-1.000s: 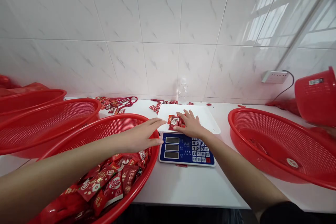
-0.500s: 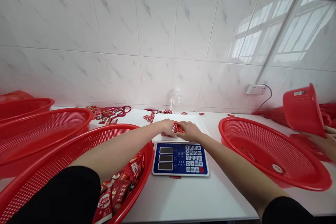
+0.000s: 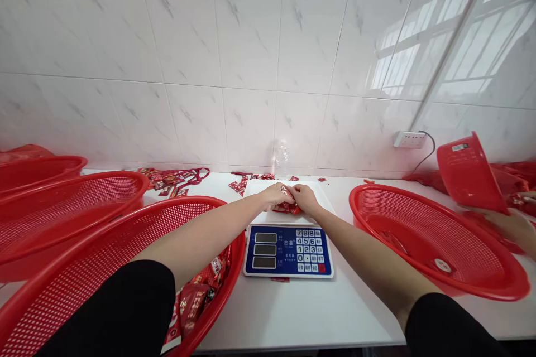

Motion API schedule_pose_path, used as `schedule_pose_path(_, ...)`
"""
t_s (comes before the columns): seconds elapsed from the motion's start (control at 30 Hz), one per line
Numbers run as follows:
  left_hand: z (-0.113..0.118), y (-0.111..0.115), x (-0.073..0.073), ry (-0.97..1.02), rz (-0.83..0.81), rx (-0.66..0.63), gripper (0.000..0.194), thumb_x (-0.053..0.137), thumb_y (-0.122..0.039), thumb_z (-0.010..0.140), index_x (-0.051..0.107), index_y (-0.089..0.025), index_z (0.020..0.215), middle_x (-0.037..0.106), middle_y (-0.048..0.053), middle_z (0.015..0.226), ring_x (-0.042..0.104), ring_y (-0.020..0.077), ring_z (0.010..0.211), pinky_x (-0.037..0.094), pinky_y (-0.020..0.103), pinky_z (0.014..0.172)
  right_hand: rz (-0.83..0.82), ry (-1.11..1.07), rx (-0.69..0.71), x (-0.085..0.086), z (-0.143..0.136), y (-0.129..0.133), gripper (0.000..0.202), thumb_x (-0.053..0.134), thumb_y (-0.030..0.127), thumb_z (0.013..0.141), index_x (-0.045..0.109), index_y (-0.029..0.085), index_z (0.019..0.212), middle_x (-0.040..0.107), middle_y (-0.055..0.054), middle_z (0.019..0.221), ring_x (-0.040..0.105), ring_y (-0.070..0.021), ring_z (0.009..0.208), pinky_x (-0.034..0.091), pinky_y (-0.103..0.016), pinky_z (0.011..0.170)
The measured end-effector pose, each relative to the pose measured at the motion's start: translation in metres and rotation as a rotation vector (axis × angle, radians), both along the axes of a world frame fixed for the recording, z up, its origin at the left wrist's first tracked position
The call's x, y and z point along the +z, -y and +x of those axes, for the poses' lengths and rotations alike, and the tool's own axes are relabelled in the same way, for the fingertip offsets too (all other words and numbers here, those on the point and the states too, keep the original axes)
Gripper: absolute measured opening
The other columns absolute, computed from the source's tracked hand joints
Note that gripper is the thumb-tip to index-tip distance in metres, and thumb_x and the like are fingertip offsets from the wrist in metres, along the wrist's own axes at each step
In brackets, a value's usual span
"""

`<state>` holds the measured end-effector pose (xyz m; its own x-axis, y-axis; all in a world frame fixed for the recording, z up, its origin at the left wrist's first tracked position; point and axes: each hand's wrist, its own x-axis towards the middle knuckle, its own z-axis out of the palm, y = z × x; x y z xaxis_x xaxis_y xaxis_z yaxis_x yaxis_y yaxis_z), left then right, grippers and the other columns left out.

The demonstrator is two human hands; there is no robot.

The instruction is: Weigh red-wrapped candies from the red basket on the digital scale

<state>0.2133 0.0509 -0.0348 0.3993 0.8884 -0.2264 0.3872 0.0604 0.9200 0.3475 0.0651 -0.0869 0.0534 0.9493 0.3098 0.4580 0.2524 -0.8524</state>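
Note:
Over the white pan (image 3: 256, 187) of a weighing scale with a blue keypad panel (image 3: 288, 252), my two hands meet. My left hand (image 3: 276, 195) is closed on red wrapped packets (image 3: 285, 208), and my right hand (image 3: 305, 198) pinches the same bunch from the other side. Some packets show just below the fingers; whether they rest on the pan is hidden. Close by my left forearm stands a red perforated basket (image 3: 196, 201) with several red packets (image 3: 195, 301) inside.
A wide red basket (image 3: 494, 284) stands to the right. Beyond it a co-worker's hand (image 3: 500, 226) is near a tilted red tub (image 3: 471, 170). More red baskets (image 3: 125, 178) line the left. Loose red packets (image 3: 238, 185) and a clear bottle (image 3: 281, 162) lie by the wall.
My hands have drawn closer together and slightly up over the pan, and the packets between them have shifted. The co-worker's red tub has moved a little left.

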Motion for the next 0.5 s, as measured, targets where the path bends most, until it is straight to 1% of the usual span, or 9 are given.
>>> schedule_pose_path(0.07,0.003,0.003,0.001,0.058,-0.010,0.045,0.033,0.074,-0.014,0.058,0.056,-0.017,0.085,0.061,-0.002,0.062,0.061,0.0124,0.060,0.051,0.024,0.059,-0.014,-0.117,-0.026,0.000,-0.001,-0.002,0.041,0.047,0.054,0.075,0.052,0.019,0.055,0.055,0.002,0.054,0.049,-0.0121,0.052,0.036,-0.024,0.051)
schedule_pose_path(0.13,0.003,0.005,0.004,0.110,-0.027,0.080,0.038,0.079,-0.017,0.055,0.056,-0.018,0.086,0.062,-0.002,0.066,0.061,0.0118,0.062,0.050,0.023,0.059,-0.027,-0.245,-0.046,0.001,-0.003,-0.004,0.039,0.045,0.053,0.075,0.048,0.020,0.055,0.053,0.003,0.052,0.048,-0.0114,0.050,0.037,-0.023,0.049)
schedule_pose_path(0.23,0.001,0.006,0.006,0.155,-0.048,0.044,0.043,0.083,-0.022,0.051,0.057,-0.019,0.085,0.063,-0.002,0.066,0.059,0.0108,0.059,0.047,0.021,0.056,-0.054,-0.415,-0.049,0.005,-0.007,-0.004,0.035,0.045,0.051,0.074,0.045,0.021,0.057,0.050,0.004,0.049,0.047,-0.0112,0.046,0.038,-0.023,0.046)
schedule_pose_path(0.3,0.000,0.005,0.007,0.163,-0.065,-0.012,0.044,0.084,-0.026,0.050,0.057,-0.018,0.084,0.061,-0.002,0.061,0.056,0.0099,0.053,0.044,0.021,0.052,-0.074,-0.501,-0.026,0.009,-0.011,-0.002,0.033,0.048,0.051,0.072,0.047,0.021,0.060,0.050,0.004,0.050,0.048,-0.0115,0.046,0.039,-0.024,0.045)
schedule_pose_path(0.37,-0.002,0.004,0.007,0.179,-0.079,-0.053,0.046,0.084,-0.029,0.051,0.057,-0.018,0.087,0.060,-0.002,0.059,0.055,0.0102,0.051,0.041,0.021,0.049,-0.083,-0.567,0.003,0.014,-0.015,0.001,0.031,0.051,0.050,0.071,0.051,0.020,0.063,0.053,0.003,0.053,0.050,-0.0117,0.048,0.040,-0.023,0.046)
schedule_pose_path(0.5,-0.006,0.006,0.010,0.242,-0.086,-0.017,0.059,0.084,-0.028,0.051,0.053,-0.021,0.100,0.061,-0.001,0.064,0.057,0.0126,0.055,0.042,0.022,0.049,-0.075,-0.648,0.046,0.021,-0.019,0.007,0.027,0.052,0.044,0.071,0.058,0.018,0.073,0.059,0.001,0.062,0.054,-0.0122,0.055,0.043,-0.023,0.048)
